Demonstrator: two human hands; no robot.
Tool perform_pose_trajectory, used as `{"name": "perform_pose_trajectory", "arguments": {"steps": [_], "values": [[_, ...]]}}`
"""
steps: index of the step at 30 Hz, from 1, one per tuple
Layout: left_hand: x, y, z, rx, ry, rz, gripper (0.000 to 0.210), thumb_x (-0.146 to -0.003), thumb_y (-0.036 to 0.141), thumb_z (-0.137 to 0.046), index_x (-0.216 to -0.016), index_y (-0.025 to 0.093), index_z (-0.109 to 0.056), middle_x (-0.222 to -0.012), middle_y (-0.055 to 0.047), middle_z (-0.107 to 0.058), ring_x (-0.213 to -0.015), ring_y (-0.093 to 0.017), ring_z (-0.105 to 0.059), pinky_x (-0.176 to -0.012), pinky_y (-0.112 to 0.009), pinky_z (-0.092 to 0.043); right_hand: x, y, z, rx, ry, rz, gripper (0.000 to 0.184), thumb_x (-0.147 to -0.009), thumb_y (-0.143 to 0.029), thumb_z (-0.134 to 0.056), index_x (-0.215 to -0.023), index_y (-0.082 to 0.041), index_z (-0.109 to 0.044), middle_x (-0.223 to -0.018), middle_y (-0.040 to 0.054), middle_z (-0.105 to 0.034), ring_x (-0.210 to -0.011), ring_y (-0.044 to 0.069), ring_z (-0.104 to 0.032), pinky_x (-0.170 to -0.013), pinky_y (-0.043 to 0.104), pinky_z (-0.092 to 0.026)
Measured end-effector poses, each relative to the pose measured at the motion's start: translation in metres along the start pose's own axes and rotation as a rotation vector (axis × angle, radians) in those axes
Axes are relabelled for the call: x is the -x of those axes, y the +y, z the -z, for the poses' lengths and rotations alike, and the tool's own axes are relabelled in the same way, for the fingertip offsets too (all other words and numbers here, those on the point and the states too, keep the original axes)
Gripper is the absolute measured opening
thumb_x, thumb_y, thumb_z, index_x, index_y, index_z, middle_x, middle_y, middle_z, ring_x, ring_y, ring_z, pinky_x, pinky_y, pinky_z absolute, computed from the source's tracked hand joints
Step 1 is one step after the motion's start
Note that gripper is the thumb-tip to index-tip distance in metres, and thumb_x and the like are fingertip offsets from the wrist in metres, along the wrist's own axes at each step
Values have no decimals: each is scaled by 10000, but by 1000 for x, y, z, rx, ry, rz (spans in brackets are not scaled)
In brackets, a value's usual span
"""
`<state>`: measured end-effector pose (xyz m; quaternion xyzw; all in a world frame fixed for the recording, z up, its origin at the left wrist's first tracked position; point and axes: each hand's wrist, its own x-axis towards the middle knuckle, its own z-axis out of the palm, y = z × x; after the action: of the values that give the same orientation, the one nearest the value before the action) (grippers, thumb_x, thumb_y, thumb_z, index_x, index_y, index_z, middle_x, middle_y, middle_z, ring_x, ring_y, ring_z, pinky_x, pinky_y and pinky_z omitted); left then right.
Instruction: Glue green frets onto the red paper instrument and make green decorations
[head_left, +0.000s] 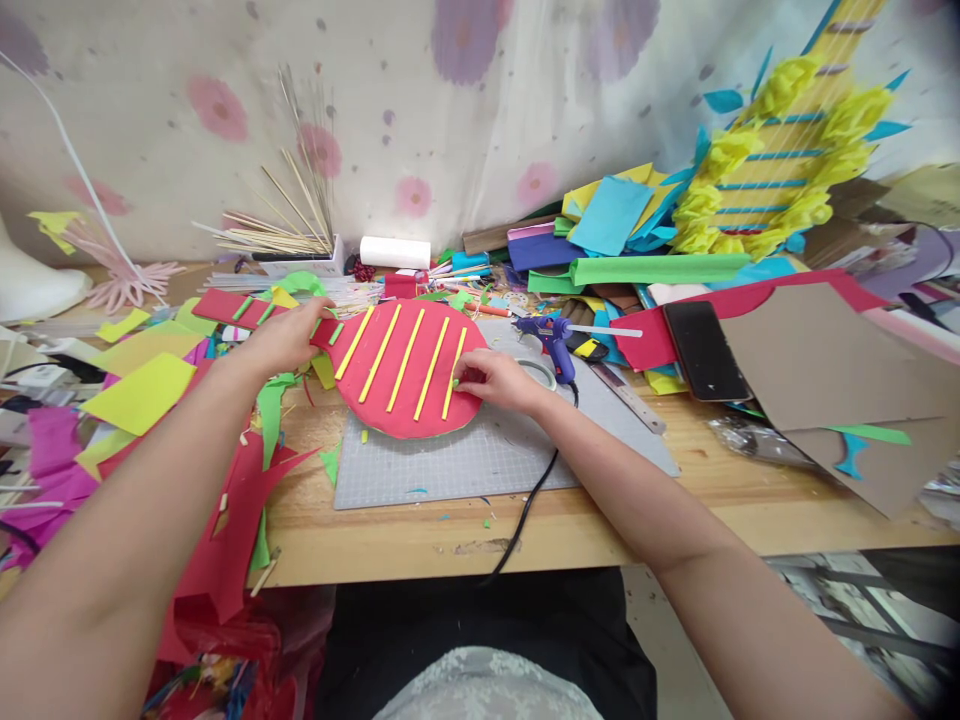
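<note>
A red guitar-shaped foam craft [401,375] lies over the cutting mat [420,480], its neck pointing left. Several slanted yellow strips cross its round body, and short green strips cross the neck. My left hand [289,335] is closed around the neck close to the body. At the body's right side, my right hand [499,380] has its fingertips pinched together beside the last yellow strip. A tiny green bit shows at those fingertips, too small to name. A purple glue gun [551,340] with a white glue stick lies right behind my right hand.
A ruler [628,398] and a phone [703,350] lie to the right, near brown cardboard [817,350]. A yellow flowered craft guitar [780,170] leans at the back. Coloured scraps [150,375] cover the left. The black cord [529,510] hangs over the table edge.
</note>
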<state>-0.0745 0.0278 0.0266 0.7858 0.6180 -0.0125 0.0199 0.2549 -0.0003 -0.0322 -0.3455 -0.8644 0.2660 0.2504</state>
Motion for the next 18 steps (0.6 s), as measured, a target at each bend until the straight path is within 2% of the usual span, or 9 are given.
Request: {"name": "perform_pose_trajectory", "arguments": {"steps": [8, 13, 15, 18], "values": [[-5, -10, -8, 29, 6, 11, 721, -630, 125, -558, -1309, 235, -344, -1279, -66, -550, -1127, -271, -545, -885, -352, -429, -1, 1, 0, 6, 5, 22, 63, -749, -147, -601, -800, -176, -577, -796, 25, -605, -737, 134, -529, -671, 266, -406], [-7, -12, -13, 13, 39, 12, 694, -625, 69, -572, -1278, 213, -386, -1268, -87, -545, -1133, -278, -535, -889, -362, -432, 4, 0, 9, -126, 16, -8, 247, -720, -202, -649, -953, -191, -565, -890, 30, -627, -742, 135, -556, -694, 289, -447], [-8, -13, -14, 12, 51, -1, 683, -627, 27, -559, -1270, 178, -388, -1259, -99, -547, -1141, -278, -525, -894, -366, -432, 6, 1, 14, -173, 46, -4, 232, -731, -213, -630, -954, -200, -566, -934, 34, -628, -768, 138, -565, -723, 304, -458], [-10, -18, -14, 35, 41, 10, 686, -622, -20, -549, -1268, 139, -380, -1262, -111, -544, -1128, -276, -528, -900, -380, -432, 7, 6, 17, -231, 166, -34, 138, -759, -222, -580, -895, -199, -578, -918, 33, -628, -781, 138, -567, -749, 313, -462]]}}
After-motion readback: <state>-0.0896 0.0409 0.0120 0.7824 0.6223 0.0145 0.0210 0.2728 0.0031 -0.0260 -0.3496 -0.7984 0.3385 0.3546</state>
